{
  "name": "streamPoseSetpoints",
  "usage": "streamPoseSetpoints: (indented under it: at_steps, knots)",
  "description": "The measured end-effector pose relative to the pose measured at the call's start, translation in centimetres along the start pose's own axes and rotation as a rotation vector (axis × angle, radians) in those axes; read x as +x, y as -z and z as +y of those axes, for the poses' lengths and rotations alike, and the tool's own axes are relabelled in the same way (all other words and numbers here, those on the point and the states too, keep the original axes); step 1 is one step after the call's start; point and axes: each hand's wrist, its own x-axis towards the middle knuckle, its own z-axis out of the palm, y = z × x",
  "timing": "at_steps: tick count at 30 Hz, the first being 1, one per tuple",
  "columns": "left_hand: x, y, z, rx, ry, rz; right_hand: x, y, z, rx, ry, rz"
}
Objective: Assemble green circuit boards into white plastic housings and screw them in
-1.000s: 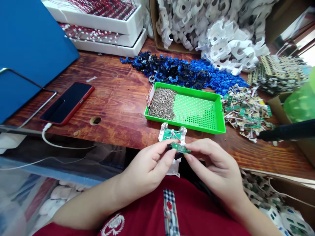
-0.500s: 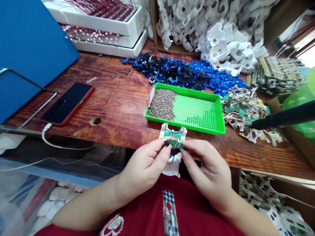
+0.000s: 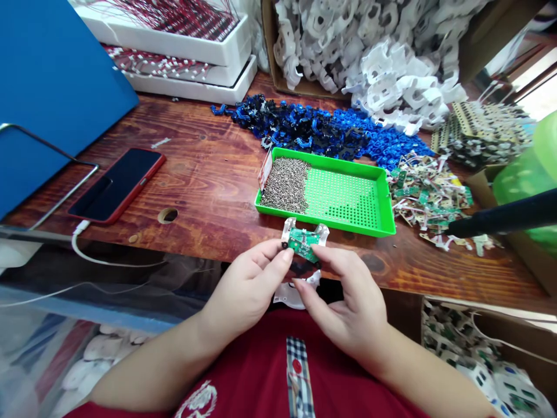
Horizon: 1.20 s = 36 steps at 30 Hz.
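A small green circuit board with black parts at its ends is tilted up over the table's front edge. My left hand pinches its left end between thumb and fingers. On the right, my right hand has its index fingertip against the board, while the thumb is spread away lower down. Behind and below the board is a white plastic shell; its two upper prongs stick out above the board, and its middle is largely hidden by the board and my fingers.
Just beyond my hands lies a green tray with small screws. Blue and black parts, white shells and wired boards are piled behind and right. A dark rod juts in from the right. A phone lies left.
The circuit board has turned so that its green face shows more. My right thumb has come off the board and moved left and down. The lower shell part has shifted left.
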Motion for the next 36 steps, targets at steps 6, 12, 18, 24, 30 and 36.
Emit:
streamPoseSetpoints:
  at_steps: [6,12,18,24,30,36]
  knots:
    - [0.2,-0.4,-0.1,-0.208,0.037,-0.056,0.1,-0.4,-0.4,-0.095,-0.015,0.065]
    - [0.2,-0.7,-0.2,-0.254,-0.014,-0.058,0.2,-0.7,-0.7,-0.073,-0.018,0.091]
    - [-0.2,-0.9,0.2,-0.076,0.004,-0.013,0.8,0.3,-0.2,-0.077,-0.017,0.002]
    - [-1.9,2.1,3.1,0.443,0.026,-0.011,1.8,1.5,2.6,-0.059,-0.081,0.21]
    - [-2.4,6.0,1.1,0.81,0.303,-0.268,2.0,1.2,4.7,-0.228,0.037,0.097]
    - [-1.3,4.5,-3.3,0.057,0.444,-0.307,1.0,1.2,4.1,-0.082,0.005,-0.136]
